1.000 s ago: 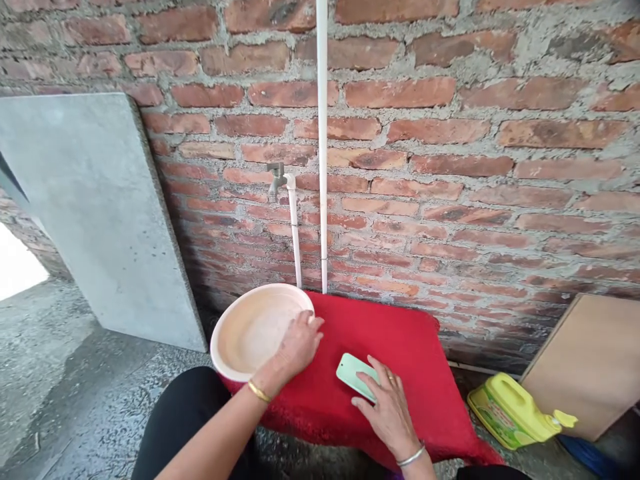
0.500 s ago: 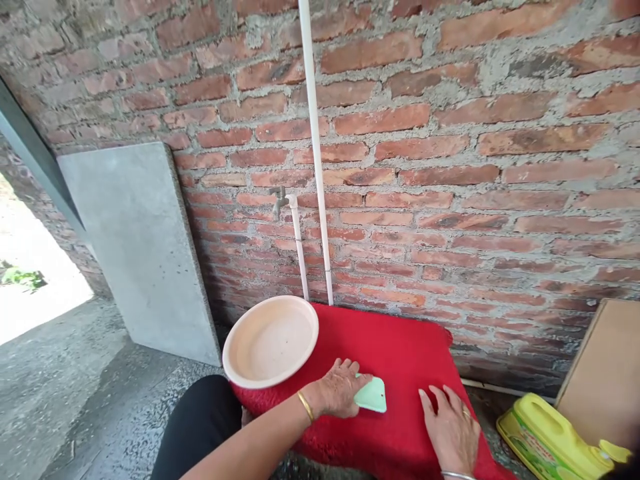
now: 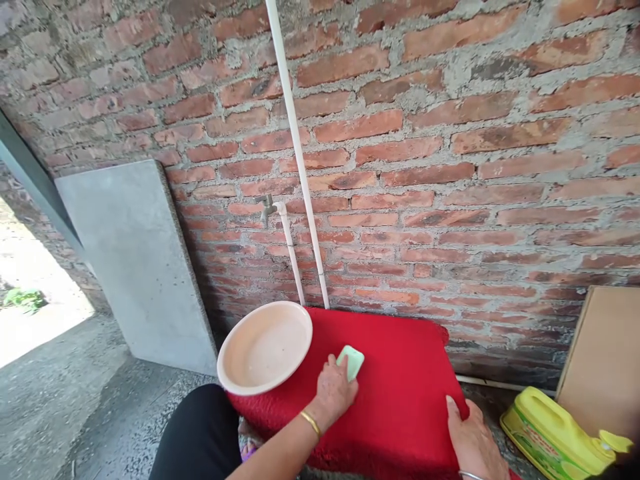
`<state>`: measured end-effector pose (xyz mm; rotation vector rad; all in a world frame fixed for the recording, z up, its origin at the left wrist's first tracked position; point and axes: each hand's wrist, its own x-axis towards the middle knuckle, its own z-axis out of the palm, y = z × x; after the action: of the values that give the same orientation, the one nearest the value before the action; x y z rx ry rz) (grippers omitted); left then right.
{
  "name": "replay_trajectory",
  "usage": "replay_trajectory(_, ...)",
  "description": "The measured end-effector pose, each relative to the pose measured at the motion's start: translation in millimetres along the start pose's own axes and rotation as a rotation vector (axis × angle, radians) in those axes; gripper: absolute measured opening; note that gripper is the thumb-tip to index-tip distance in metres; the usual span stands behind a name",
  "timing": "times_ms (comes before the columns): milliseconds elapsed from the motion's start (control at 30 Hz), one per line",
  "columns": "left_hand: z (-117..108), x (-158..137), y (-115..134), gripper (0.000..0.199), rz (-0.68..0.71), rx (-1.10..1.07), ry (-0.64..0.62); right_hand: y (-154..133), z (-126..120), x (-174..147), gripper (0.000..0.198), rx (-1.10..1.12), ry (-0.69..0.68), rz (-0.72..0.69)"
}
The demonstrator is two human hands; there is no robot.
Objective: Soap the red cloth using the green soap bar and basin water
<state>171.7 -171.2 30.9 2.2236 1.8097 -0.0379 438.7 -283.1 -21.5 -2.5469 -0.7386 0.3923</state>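
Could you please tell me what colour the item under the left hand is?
The item is pale green, seen best in the head view.

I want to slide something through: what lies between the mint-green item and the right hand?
In the head view, only a bare stretch of red cloth shows between the mint-green item and the right hand.

- Half-open wash corner, seemingly a household's
- Bare brick wall (image 3: 380,173), its mortar rough and unplastered
- Metal tap (image 3: 267,210) on a white plastic standpipe (image 3: 291,257)
- Plastic washbasin (image 3: 265,350) near the tap, on a red cloth (image 3: 395,380)
- Wet-patched concrete floor (image 3: 117,420)
- Daylight and a green plant (image 3: 24,300) through an opening at left
- Yellow jug (image 3: 555,433), probably detergent
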Motion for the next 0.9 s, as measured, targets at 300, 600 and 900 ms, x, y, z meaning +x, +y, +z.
replay_trajectory(300, -24, 35, 5, 0.061, -0.019, -0.085, 0.097, -6, 4, -5, 0.085, -0.03, 0.018, -0.042)
replay_trajectory(600, -9, 48, 37, 0.073, 0.001, -0.052, 0.058, -4, 6, -4, 0.081, -0.062, 0.035, -0.06)
replay_trajectory(900, -27, 81, 20, 0.048, -0.148, -0.301, 0.2, -15, -8, -11, 0.081, -0.098, -0.091, 0.0)
